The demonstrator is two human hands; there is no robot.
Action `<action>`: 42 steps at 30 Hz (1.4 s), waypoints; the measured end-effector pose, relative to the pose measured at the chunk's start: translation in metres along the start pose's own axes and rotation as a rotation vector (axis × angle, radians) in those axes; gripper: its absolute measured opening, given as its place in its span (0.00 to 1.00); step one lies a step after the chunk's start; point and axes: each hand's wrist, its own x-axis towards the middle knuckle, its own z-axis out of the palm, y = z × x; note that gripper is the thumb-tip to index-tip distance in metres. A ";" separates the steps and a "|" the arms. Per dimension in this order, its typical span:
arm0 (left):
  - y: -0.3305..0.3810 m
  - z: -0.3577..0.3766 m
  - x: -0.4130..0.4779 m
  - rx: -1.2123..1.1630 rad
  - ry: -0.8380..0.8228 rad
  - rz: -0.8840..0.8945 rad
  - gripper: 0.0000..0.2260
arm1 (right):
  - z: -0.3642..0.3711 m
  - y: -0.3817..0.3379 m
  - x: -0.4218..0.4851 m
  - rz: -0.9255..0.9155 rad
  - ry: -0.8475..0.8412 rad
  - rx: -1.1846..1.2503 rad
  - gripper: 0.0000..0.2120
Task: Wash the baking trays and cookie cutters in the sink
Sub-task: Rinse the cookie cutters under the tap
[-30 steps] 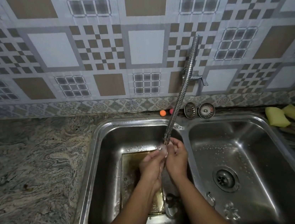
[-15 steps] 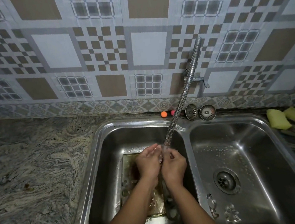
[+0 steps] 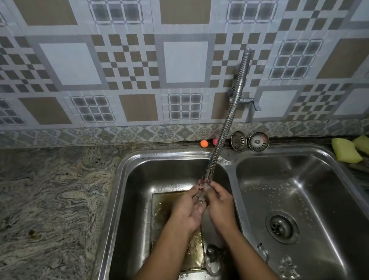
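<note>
A brownish baking tray [image 3: 164,214] lies flat on the bottom of the left sink basin [image 3: 128,216]. Above it, my left hand [image 3: 187,209] and my right hand [image 3: 220,205] meet under the faucet's flexible hose tip [image 3: 208,174], in the running water. Between their fingers they pinch a small shiny cookie cutter [image 3: 201,198], which is mostly hidden. A round cutter [image 3: 213,260] sits by the tray's near right corner. Two more metal cutters [image 3: 287,268] lie in the right basin near its front.
The right basin [image 3: 324,192] has a drain [image 3: 281,226] and water drops. Two strainer plugs [image 3: 258,141] and small orange and pink balls [image 3: 204,143] stand behind the sink. Yellow sponges [image 3: 359,149] lie at the right. A marbled stone counter [image 3: 37,216] is on the left.
My hands have risen slightly toward the hose tip and turned, with the fingers now pointing up at the water. The tray and the other cutters have not moved.
</note>
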 end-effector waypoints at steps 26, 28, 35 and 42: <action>-0.011 -0.005 -0.002 0.126 0.171 0.224 0.06 | 0.031 -0.015 -0.010 0.256 0.203 0.300 0.05; -0.009 -0.008 0.002 0.277 0.256 0.368 0.05 | 0.033 -0.018 -0.013 0.549 0.128 0.718 0.10; -0.039 0.025 0.002 1.197 0.004 0.837 0.10 | -0.015 -0.009 0.006 0.525 -0.039 1.065 0.25; -0.150 0.068 0.026 1.390 -0.365 0.426 0.14 | -0.188 0.009 0.008 0.459 0.314 0.303 0.13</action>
